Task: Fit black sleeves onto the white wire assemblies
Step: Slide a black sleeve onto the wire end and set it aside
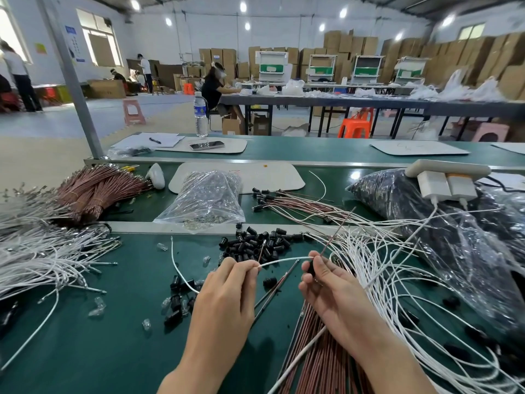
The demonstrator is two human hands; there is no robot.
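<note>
Pinching a white wire between thumb and fingertips, the left hand held it just above the green bench top, the wire's free end reaching across to the fingertips of the right hand. The right hand's fingers were curled round a black sleeve, and a thin reddish-brown wire rose slanting from the same grip. Whether the white wire's tip had entered the sleeve could not be told. The wire's tail curved away to the left over the bench. A heap of black sleeves lay just beyond both hands, with a few more scattered near the left wrist. Tangled white wires spread to the right, another white bundle lay at the left, and brown wires ran under the right forearm.
</note>
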